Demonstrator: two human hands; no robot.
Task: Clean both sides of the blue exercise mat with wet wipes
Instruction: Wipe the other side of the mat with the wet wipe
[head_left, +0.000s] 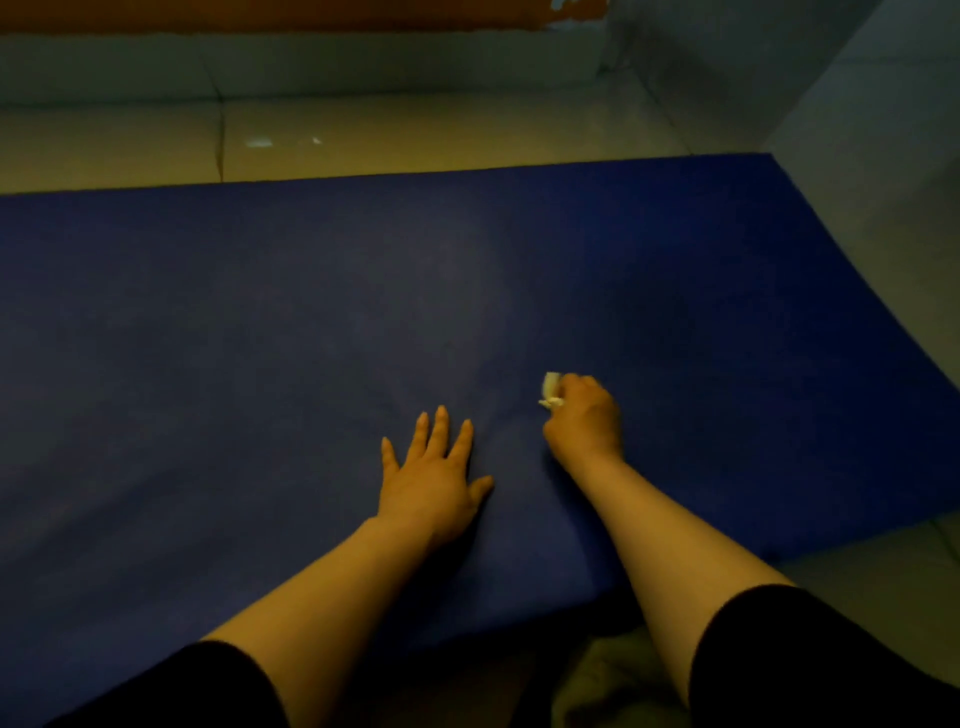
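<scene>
On the blue mat (260, 338), the right hand (584, 421) grips a wet wipe (551, 389); the left hand (431, 478) presses flat, fingers spread. Wiping looks underway; the underside likely remains.

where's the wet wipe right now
In the head view the wipe is bunched in the right hand, on the blue mat, just right of the flat left hand.

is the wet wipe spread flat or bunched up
Bunched up: the wet wipe is a small white wad, held in the right hand.
</scene>
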